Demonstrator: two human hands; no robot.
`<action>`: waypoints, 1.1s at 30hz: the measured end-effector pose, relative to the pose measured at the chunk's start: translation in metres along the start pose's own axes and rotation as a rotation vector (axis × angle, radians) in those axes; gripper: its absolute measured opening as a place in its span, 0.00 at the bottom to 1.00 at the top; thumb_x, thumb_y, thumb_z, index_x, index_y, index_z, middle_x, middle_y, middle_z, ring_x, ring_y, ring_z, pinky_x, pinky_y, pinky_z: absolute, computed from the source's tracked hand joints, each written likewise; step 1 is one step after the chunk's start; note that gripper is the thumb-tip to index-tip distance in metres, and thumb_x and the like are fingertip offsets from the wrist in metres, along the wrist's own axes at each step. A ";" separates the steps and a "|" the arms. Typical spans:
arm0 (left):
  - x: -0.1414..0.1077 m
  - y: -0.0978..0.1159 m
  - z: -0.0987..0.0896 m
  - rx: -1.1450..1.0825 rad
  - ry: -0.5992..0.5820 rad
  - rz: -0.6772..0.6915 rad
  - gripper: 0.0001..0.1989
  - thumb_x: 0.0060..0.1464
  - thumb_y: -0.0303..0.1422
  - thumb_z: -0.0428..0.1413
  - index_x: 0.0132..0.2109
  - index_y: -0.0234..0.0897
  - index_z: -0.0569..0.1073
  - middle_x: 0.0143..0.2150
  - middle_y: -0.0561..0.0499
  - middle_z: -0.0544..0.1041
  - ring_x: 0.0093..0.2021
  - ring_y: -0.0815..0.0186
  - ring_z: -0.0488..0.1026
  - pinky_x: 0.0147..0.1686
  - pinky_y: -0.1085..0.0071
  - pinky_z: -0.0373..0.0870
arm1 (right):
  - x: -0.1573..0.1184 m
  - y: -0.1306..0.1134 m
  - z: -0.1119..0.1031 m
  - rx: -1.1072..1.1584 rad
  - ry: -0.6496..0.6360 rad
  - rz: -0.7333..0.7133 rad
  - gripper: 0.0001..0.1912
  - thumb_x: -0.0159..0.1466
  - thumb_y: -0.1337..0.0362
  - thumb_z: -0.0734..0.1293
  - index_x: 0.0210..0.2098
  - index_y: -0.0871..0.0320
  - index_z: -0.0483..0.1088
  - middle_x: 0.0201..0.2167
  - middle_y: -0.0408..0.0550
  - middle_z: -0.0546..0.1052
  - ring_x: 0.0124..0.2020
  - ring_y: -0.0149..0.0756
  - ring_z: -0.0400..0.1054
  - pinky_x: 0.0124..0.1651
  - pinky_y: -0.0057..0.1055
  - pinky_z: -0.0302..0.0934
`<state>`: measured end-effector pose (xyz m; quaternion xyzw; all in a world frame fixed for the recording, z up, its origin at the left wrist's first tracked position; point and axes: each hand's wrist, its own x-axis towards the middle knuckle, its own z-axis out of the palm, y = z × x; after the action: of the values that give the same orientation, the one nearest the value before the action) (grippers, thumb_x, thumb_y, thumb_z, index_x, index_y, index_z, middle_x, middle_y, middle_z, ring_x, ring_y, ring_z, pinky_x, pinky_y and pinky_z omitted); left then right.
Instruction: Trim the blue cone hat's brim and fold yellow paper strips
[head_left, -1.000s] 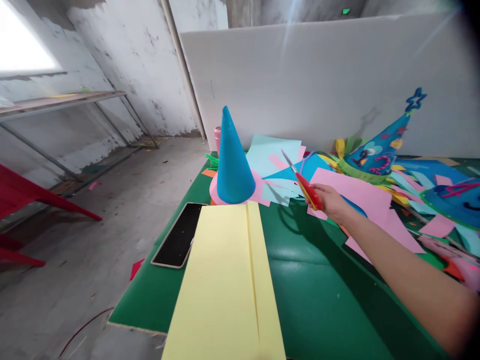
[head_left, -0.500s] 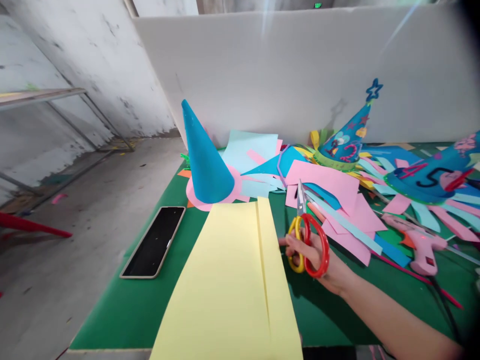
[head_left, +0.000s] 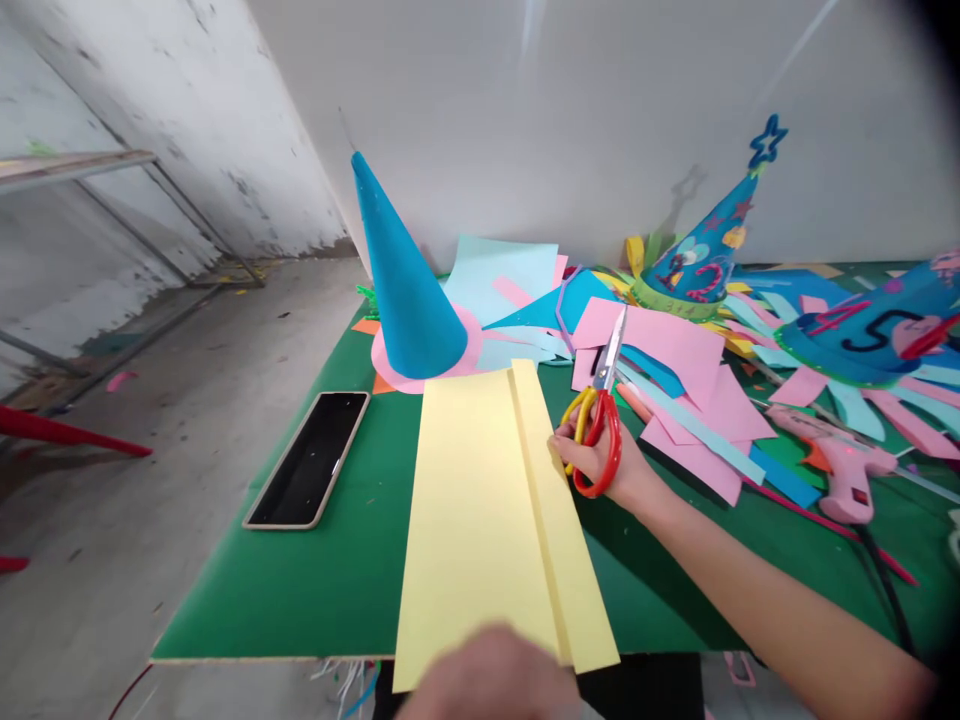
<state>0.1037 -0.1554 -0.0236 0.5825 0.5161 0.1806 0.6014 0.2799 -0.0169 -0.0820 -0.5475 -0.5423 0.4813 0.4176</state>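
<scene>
A sheet of pale yellow paper (head_left: 480,480) with a fold line along its right side lies lengthwise, its near end reaching past the table edge. My right hand (head_left: 600,450) is closed around scissors (head_left: 598,440) with one red and one yellow handle, blades pointing away. Its fingertips are at the paper's right edge; whether they pinch it I cannot tell. Low in the view, my left hand (head_left: 495,680) is a blur over the paper's near end, its fingers not distinguishable. Beyond the paper, a blue paper cone (head_left: 412,300) stands on a pink paper disc (head_left: 472,345).
A phone (head_left: 307,460) lies left on the green table (head_left: 352,580). To the right are pink paper pieces (head_left: 682,350), a pink glue gun (head_left: 840,465) with its cord and two decorated cone hats (head_left: 697,255). A pale board (head_left: 562,120) stands behind.
My left hand has come into view at the bottom. My right hand with the scissors has shifted slightly left and away. The yellow paper's near end now shows, and the camera view has tilted down.
</scene>
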 end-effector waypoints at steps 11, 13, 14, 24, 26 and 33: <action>0.121 -0.018 -0.028 1.119 0.127 0.363 0.38 0.54 0.54 0.32 0.63 0.34 0.42 0.66 0.44 0.38 0.65 0.56 0.33 0.59 0.46 0.28 | -0.011 -0.001 -0.030 0.058 0.142 -0.100 0.15 0.52 0.59 0.67 0.34 0.54 0.57 0.28 0.41 0.65 0.22 0.31 0.64 0.29 0.33 0.63; 0.119 -0.020 -0.029 1.139 0.114 0.362 0.37 0.54 0.54 0.31 0.64 0.34 0.40 0.66 0.44 0.36 0.65 0.57 0.31 0.59 0.47 0.27 | -0.012 0.001 -0.031 0.100 0.164 -0.109 0.17 0.53 0.59 0.66 0.39 0.54 0.57 0.28 0.40 0.63 0.22 0.30 0.63 0.30 0.33 0.63; 0.119 -0.020 -0.029 1.146 0.108 0.362 0.38 0.54 0.54 0.30 0.64 0.34 0.40 0.66 0.44 0.35 0.65 0.57 0.30 0.59 0.48 0.26 | -0.011 0.002 -0.032 0.116 0.173 -0.110 0.19 0.53 0.59 0.66 0.42 0.54 0.57 0.28 0.40 0.62 0.23 0.29 0.62 0.30 0.33 0.63; 0.117 -0.016 -0.034 1.152 0.027 0.352 0.53 0.40 0.65 0.35 0.63 0.32 0.33 0.65 0.42 0.30 0.65 0.54 0.28 0.58 0.49 0.23 | -0.009 0.012 -0.032 0.149 0.204 -0.092 0.24 0.53 0.59 0.66 0.46 0.56 0.57 0.25 0.39 0.62 0.22 0.29 0.61 0.29 0.33 0.63; 0.117 -0.016 -0.034 1.143 0.025 0.344 0.53 0.39 0.65 0.35 0.63 0.32 0.33 0.65 0.43 0.30 0.65 0.54 0.28 0.58 0.49 0.23 | -0.009 0.012 -0.032 0.146 0.202 -0.093 0.22 0.53 0.59 0.66 0.45 0.56 0.57 0.24 0.38 0.62 0.21 0.29 0.61 0.29 0.33 0.63; 0.116 -0.015 -0.036 1.118 0.030 0.340 0.53 0.39 0.65 0.36 0.63 0.35 0.31 0.65 0.43 0.29 0.64 0.51 0.27 0.58 0.47 0.26 | -0.006 0.016 -0.032 0.108 0.186 -0.101 0.21 0.53 0.56 0.66 0.42 0.55 0.57 0.23 0.37 0.63 0.20 0.30 0.62 0.27 0.33 0.63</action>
<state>0.1150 -0.0461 -0.0771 0.8834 0.4409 -0.0171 0.1579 0.3144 -0.0215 -0.0912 -0.5386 -0.5015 0.4354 0.5184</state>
